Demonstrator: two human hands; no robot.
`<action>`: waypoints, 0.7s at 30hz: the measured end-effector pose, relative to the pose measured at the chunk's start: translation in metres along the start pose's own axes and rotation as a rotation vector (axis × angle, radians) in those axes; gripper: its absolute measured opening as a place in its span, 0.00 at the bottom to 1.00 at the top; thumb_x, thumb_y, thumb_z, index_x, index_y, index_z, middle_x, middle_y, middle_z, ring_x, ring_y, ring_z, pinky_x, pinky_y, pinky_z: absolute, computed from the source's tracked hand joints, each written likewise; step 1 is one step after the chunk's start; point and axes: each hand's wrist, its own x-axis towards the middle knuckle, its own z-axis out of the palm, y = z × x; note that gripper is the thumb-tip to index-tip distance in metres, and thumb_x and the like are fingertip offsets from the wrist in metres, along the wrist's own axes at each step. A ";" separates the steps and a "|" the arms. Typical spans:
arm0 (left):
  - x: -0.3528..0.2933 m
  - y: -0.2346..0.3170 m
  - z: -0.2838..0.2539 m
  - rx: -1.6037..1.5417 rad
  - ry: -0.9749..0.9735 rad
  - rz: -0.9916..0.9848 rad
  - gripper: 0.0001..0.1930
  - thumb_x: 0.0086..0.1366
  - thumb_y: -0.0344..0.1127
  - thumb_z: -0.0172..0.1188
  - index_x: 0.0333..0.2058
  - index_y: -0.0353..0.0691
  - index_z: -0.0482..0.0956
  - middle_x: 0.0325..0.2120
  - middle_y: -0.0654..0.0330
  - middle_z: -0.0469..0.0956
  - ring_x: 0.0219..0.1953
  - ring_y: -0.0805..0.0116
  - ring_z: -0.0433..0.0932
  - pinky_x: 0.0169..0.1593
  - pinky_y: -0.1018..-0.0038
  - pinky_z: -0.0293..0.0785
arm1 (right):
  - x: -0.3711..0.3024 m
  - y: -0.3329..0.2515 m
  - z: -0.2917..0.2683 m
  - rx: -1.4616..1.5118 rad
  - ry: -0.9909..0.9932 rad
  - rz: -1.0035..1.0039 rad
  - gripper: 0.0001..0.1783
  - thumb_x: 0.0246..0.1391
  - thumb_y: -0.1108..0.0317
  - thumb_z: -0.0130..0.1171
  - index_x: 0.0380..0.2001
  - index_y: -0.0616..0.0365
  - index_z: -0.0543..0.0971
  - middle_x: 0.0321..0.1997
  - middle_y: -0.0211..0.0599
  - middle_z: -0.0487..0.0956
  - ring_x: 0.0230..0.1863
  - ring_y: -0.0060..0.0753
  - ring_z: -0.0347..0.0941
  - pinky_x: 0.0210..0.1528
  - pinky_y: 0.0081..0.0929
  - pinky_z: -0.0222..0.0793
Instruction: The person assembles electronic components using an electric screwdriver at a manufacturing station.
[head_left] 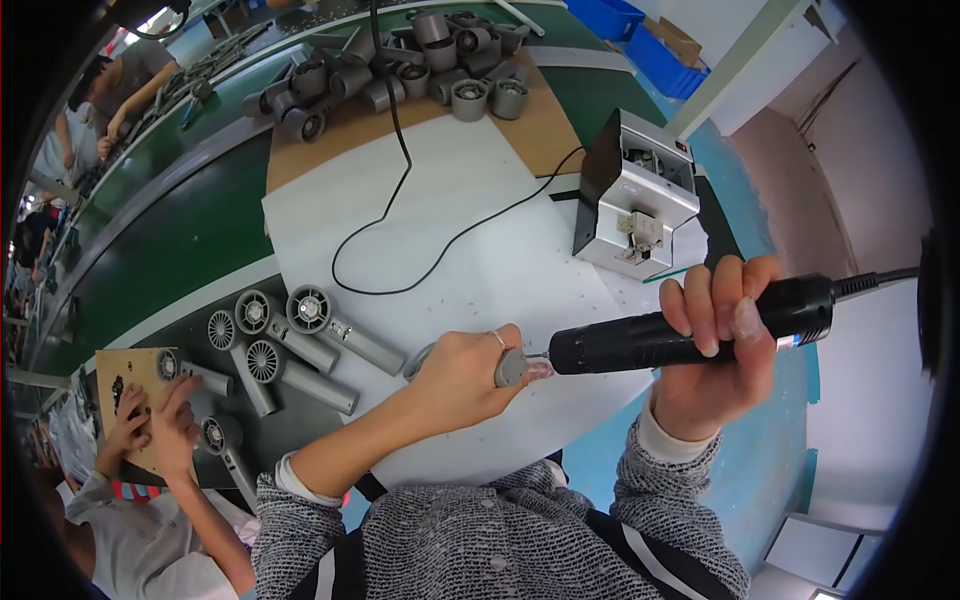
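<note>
My left hand (pixel 455 378) is closed around a grey handheld fan, with the round end of its handle (pixel 511 368) poking out by my thumb. Most of that fan is hidden behind my fingers. In my right hand (pixel 728 345) is a black electric screwdriver (pixel 625 345), held level with its tip pointing left. The bit meets the handle end or comes very close to it; I cannot tell whether it touches. Left of my left hand, several grey handheld fans lie on the dark surface, among them a fan with a round grille (pixel 308 310).
A silver screw feeder (pixel 640 205) stands at the back right. Beyond the white sheet (pixel 450 200), grey fan parts (pixel 400 70) are heaped on cardboard. A black cable (pixel 410 290) loops across the sheet. At the left, a co-worker's hands (pixel 175 420) handle another fan.
</note>
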 end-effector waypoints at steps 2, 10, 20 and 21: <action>0.000 0.001 0.000 -0.008 -0.009 -0.009 0.14 0.57 0.39 0.67 0.27 0.39 0.71 0.12 0.52 0.71 0.17 0.50 0.75 0.22 0.64 0.68 | -0.002 0.001 -0.002 0.002 0.008 -0.016 0.09 0.51 0.76 0.52 0.33 0.55 0.63 0.22 0.25 0.61 0.20 0.15 0.56 0.28 0.20 0.57; 0.002 0.004 0.002 0.010 -0.071 0.004 0.12 0.54 0.35 0.68 0.27 0.39 0.71 0.13 0.55 0.72 0.17 0.52 0.76 0.22 0.66 0.70 | -0.015 -0.001 -0.006 -0.014 0.015 0.039 0.14 0.47 0.74 0.56 0.34 0.52 0.63 0.21 0.29 0.65 0.17 0.23 0.61 0.26 0.28 0.60; 0.015 0.017 -0.020 -0.034 0.121 0.164 0.19 0.53 0.35 0.71 0.40 0.35 0.72 0.27 0.52 0.76 0.26 0.54 0.77 0.30 0.66 0.74 | 0.035 -0.033 -0.060 -0.341 0.029 -0.287 0.06 0.53 0.76 0.52 0.36 0.60 0.68 0.26 0.31 0.65 0.27 0.23 0.61 0.35 0.27 0.60; 0.014 0.004 -0.020 0.024 0.110 0.274 0.20 0.52 0.32 0.71 0.40 0.35 0.70 0.29 0.53 0.76 0.27 0.56 0.77 0.31 0.68 0.74 | 0.042 -0.032 -0.074 -0.433 0.046 -0.328 0.06 0.54 0.78 0.52 0.35 0.60 0.69 0.27 0.33 0.67 0.28 0.26 0.62 0.37 0.29 0.62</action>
